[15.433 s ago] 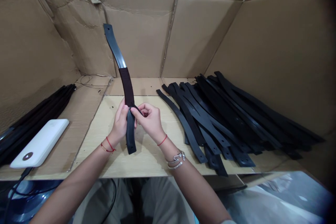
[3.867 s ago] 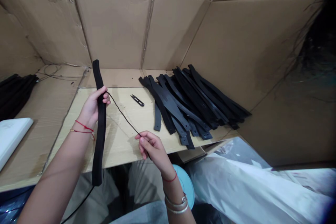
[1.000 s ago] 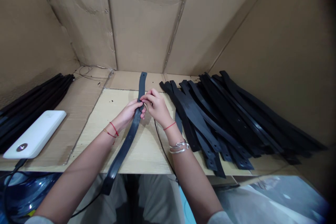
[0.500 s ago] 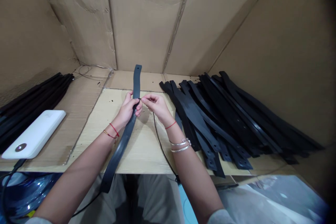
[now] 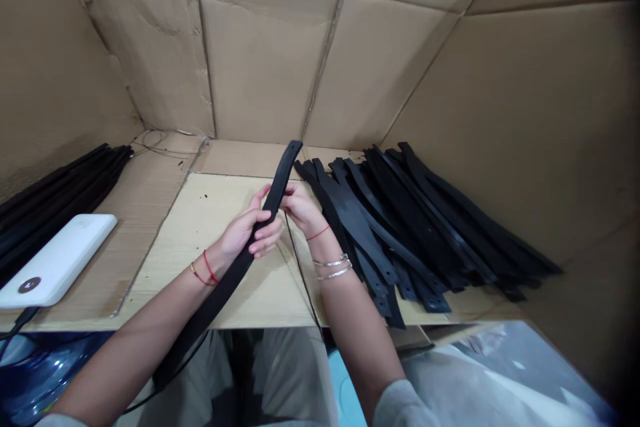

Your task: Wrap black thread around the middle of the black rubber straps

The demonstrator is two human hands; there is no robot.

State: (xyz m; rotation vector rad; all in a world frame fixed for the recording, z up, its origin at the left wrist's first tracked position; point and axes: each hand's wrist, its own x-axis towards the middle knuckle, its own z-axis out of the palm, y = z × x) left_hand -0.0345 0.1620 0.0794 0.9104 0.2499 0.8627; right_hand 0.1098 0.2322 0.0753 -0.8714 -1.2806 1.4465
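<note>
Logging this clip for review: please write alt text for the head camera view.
The left hand and right hand hold a long black strap above a pale wooden board, a thin black cord beside them. More black straps lie piled to the right.

One left hand, one right hand, one held black strap, two piles of black straps, one white power bank, one black cord, two silver bangles

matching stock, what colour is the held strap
The strap is black; the head view shows it.
</note>
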